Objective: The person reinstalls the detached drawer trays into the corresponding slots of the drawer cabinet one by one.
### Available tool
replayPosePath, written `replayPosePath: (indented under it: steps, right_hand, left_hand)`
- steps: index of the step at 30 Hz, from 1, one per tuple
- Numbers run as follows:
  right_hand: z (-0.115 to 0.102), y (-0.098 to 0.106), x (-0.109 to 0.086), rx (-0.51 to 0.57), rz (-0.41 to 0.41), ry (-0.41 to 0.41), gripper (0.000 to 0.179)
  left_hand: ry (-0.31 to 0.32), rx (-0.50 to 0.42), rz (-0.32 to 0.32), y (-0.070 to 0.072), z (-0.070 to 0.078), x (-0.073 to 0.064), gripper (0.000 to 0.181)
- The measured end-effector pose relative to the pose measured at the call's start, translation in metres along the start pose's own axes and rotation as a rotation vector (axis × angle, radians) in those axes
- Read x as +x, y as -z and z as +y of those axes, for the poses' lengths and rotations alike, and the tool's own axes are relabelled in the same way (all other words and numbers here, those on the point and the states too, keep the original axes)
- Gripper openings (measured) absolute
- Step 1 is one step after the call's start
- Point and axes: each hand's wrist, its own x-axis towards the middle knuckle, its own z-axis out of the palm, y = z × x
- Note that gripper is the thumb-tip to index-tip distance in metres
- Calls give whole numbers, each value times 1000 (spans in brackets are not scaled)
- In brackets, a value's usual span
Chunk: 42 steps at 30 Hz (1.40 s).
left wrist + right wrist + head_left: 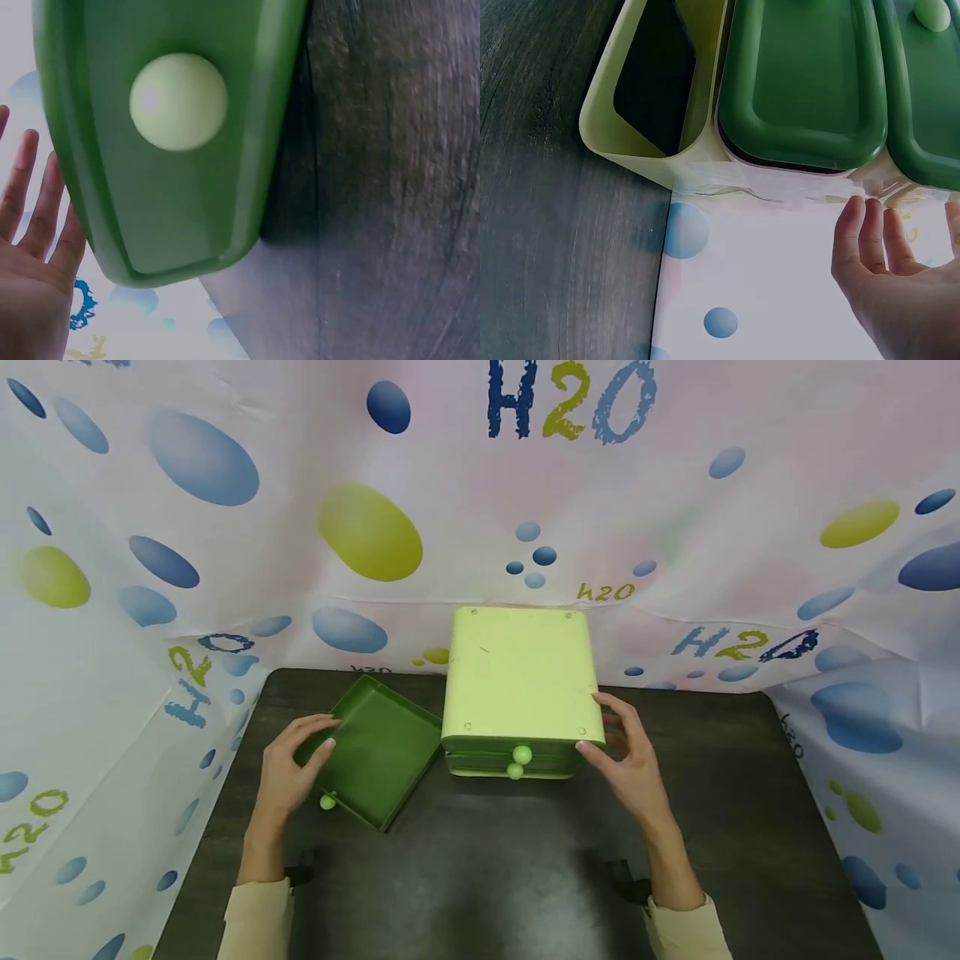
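A small pale yellow-green drawer chest (522, 672) stands at the back of the table. Two green drawers (810, 82) with round light-green knobs (522, 755) sit in it. Below them, the lowest compartment (649, 139) has no drawer inside. Left of the chest, a loose green drawer (378, 752) lies at an angle on the table, its knob (178, 102) facing the front left. My left hand (290, 764) is at this drawer's left edge, thumb and fingers spread. With loosely bent fingers, my right hand (630, 752) touches the chest's right side, thumb at the front corner.
The dark wood-look table (480, 877) ends at the back and sides against a white curtain (465, 510) printed with blue and green dots and lettering. Dark straps (630, 883) cross both wrists beside pale sleeves.
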Motion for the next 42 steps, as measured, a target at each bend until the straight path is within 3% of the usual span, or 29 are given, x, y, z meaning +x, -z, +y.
replayPosePath:
  steps: [8,14,18,24,32,42]
  right_hand:
    - [23,7,-2,11,18,-23,70]
    - [4,2,0,29,-3,15,65]
    - [-8,1,0,19,4,6,62]
    - [-8,0,-3,32,19,4,64]
    - [-7,1,-3,13,17,-19,65]
    - [23,4,-2,29,21,-41,69]
  left_hand:
    - [4,13,13,-4,-7,-1,22]
    - [-10,25,71,0,-14,-4,14]
    - [10,18,64,1,-16,-3,13]
    - [27,-5,45,0,-18,1,13]
    - [45,-17,69,-1,-22,3,14]
    - [90,6,28,-4,-33,9,16]
